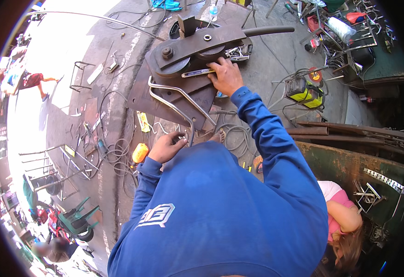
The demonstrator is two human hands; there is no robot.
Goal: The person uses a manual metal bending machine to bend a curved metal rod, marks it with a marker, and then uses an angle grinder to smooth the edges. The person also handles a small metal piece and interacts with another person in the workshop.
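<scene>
My right hand (pixel 226 76) grips a slim white and blue marker (pixel 197 73), held across the front of a dark steel bending tool (pixel 197 44) with round dies and a long handle. Below the marker, a bent silver metal rod (pixel 170 105) lies over the tool's base plate (pixel 142 92), its two legs running toward me. My left hand (pixel 166 147) is beside the near end of the rod, thumb and fingers drawn together. Whatever is between those fingertips is too small to make out.
An orange object (pixel 140 152) and a yellow packet (pixel 142 121) lie left of the base plate. Cables (pixel 236 134) coil on the floor. At right stand a yellow-green machine (pixel 305 91) and long steel bars (pixel 349 134). A person in pink (pixel 340 207) is close at lower right.
</scene>
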